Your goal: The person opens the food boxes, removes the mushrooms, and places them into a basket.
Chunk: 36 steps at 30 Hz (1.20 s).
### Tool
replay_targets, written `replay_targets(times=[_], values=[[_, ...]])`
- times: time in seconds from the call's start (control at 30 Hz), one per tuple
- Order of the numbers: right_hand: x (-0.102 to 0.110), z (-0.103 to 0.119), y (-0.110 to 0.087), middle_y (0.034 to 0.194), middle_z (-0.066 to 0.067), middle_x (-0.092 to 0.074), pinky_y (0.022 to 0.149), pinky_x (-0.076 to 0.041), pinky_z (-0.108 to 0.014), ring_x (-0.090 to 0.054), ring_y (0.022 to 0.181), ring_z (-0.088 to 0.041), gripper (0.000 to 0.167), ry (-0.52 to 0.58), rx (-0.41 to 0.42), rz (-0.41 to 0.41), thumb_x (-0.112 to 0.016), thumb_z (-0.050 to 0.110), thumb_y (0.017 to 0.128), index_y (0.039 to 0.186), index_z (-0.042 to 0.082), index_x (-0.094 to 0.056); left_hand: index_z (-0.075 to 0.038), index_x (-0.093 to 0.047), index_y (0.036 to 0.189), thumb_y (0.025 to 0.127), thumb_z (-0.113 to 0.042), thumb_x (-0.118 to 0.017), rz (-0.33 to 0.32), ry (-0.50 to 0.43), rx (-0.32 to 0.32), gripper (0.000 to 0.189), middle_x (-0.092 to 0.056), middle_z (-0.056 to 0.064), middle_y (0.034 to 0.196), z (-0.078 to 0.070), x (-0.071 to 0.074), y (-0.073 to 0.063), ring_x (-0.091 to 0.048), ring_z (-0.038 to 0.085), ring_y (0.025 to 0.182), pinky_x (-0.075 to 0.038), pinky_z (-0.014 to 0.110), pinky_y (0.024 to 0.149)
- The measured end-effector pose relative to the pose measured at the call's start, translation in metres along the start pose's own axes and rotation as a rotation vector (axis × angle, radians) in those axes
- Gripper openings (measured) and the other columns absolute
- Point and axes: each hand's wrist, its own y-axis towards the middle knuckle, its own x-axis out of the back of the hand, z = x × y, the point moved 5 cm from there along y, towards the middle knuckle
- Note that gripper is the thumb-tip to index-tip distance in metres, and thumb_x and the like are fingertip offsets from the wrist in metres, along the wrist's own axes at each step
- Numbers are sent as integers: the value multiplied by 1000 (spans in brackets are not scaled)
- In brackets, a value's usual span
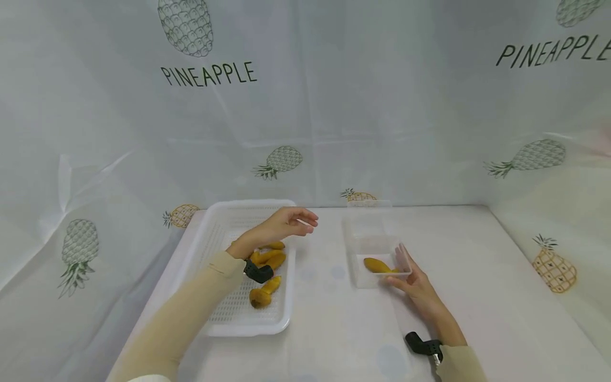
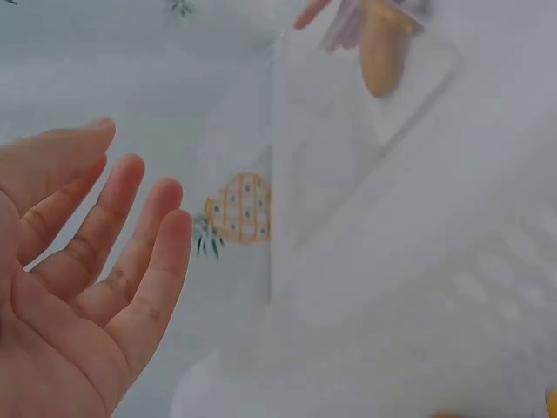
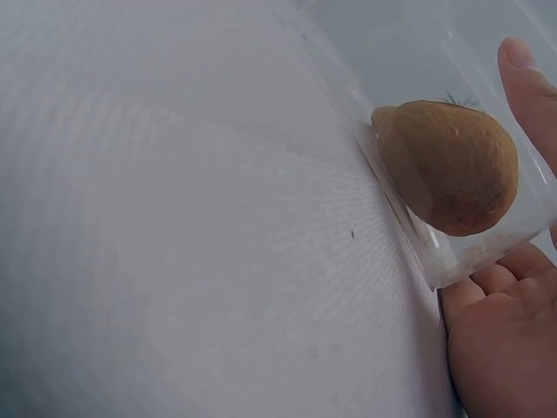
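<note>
My left hand (image 1: 288, 222) is in the air over the right rim of the white basket (image 1: 287, 313), fingers loosely bent and palm bare in the left wrist view. My right hand (image 1: 420, 292) holds the near right corner of a clear plastic box (image 1: 363, 284), thumb on the front wall and fingers along the side. One yellow-brown, mushroom-shaped piece (image 1: 376, 265) lies in that box; the right wrist view shows its rounded brown end. Several similar pieces (image 1: 271, 285) lie in the basket, partly hidden by my left arm.
The box's clear lid (image 1: 367, 225) stands raised at the back. A white cloth (image 1: 329, 329) covers the table. Behind it and at both sides hangs a pale sheet (image 1: 372, 116) printed with pineapples. Dark bands (image 1: 422, 345) are strapped on both wrists.
</note>
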Motion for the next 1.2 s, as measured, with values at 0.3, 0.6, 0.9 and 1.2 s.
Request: replay_targets(times=[0.3,0.6,0.9,1.2], values=[[1,-2,1,166,-13,-7,98,-24,-1,-2,150,-36,96,-15,-13,4,-72,10,93,162,27,-6,6,-58,129,95,-1,-67,91,-49,-10,37,-61,19,128,-9,-39,54,-66,24,110,-54,34,93],[3,-1,2,166,-13,-10,103,-22,-6,-5,151,-35,95,-19,-25,-17,-71,10,94,162,23,-7,6,-57,131,91,0,-72,197,-80,6,43,-63,17,128,-8,-83,101,-67,19,109,-54,30,92],[1,-3,0,165,-16,-9,114,-7,-64,-2,150,-36,94,-2,-7,-11,-70,6,94,162,28,-9,3,-67,120,85,2,-77,270,-72,18,36,-66,15,124,0,-121,131,-67,23,110,-54,26,90],[4,1,0,167,-5,-4,120,-11,-51,3,150,-32,92,-11,20,-16,-70,5,93,161,31,-14,9,-68,115,78,12,-79,346,-28,-19,38,-69,18,117,9,-156,150,-67,26,109,-54,26,91]])
